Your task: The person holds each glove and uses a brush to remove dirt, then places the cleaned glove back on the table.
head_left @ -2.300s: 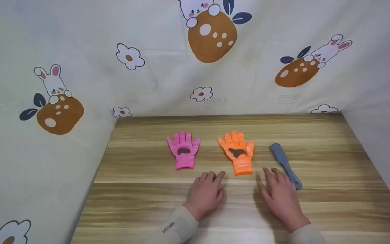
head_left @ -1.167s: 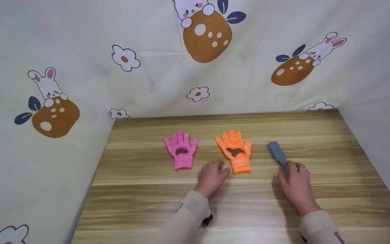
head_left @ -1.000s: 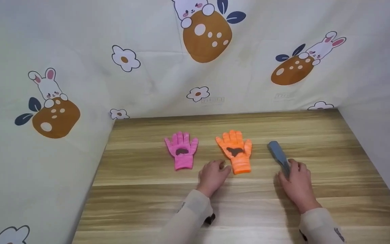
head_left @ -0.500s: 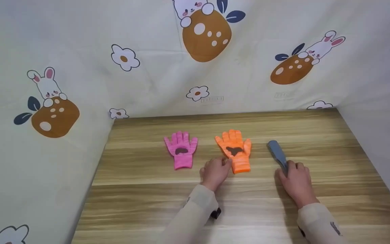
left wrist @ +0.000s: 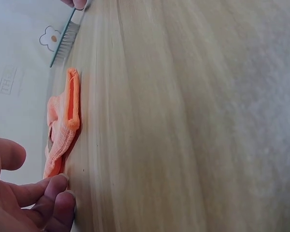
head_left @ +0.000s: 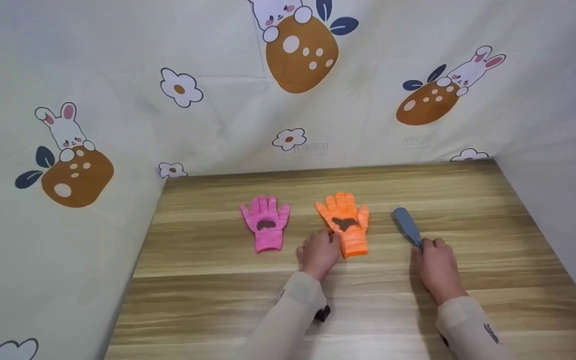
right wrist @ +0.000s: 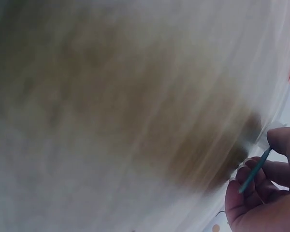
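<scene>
An orange knit glove (head_left: 355, 242) with a dark patch on its palm lies flat on the table, fingers pointing away. At its left edge is my left hand (head_left: 320, 254); in the left wrist view its fingertips (left wrist: 60, 181) meet the glove's edge while the thumb stands apart. My right hand (head_left: 438, 270) holds a blue-grey brush (head_left: 407, 225) by the handle, and most of the handle is hidden under the fingers. Pale bristles (left wrist: 66, 41) show along the brush in the left wrist view. The right wrist view shows the handle (right wrist: 255, 170) between thumb and fingers.
A pink knit glove (head_left: 268, 242), also with a dark palm patch, lies to the left of the orange one. The wood-grain table (head_left: 208, 310) is bordered at the back and sides by a pale cloth (head_left: 228, 115) printed with rabbits and flowers.
My right hand has moved from beside the brush onto its handle and grips it. My left hand has shifted forward and right to the orange glove's edge. Both gloves stay in place.
</scene>
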Demonstrator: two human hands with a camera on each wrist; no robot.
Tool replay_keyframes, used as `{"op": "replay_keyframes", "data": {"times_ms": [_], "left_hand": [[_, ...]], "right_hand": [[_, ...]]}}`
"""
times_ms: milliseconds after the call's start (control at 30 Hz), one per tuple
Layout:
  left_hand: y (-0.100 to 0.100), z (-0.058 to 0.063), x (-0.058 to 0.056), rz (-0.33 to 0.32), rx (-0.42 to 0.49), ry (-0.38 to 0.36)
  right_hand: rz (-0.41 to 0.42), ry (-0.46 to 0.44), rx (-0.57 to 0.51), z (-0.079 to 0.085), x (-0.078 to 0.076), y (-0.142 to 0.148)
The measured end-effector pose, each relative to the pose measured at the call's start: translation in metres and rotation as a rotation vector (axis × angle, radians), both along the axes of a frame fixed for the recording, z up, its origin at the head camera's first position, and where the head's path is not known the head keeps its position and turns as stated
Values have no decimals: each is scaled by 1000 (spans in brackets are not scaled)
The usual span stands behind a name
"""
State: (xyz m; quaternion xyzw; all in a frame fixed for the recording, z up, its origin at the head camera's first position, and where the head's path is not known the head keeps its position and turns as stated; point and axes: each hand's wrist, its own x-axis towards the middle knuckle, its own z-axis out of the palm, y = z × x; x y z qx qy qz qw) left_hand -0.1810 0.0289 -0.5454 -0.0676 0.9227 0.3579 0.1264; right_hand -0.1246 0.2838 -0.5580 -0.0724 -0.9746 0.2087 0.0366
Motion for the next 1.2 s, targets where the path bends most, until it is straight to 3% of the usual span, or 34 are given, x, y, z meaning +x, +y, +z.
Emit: {"op": "replay_keyframes", "data": {"times_ms": [167,467,800,1200], "left_hand": [[0,-1,-1,3,23,-11],[-1,0,-8,17,43,20],[-2,5,-13,28,42,-14],[8,3,-20,79,-46,-40]], "right_hand": [[4,6,-22,-3,-1,0],[43,121,-26,-4,-1,3],[47,108,-66,-5,-1,0],[31,105,-90,-7,0,2]]}}
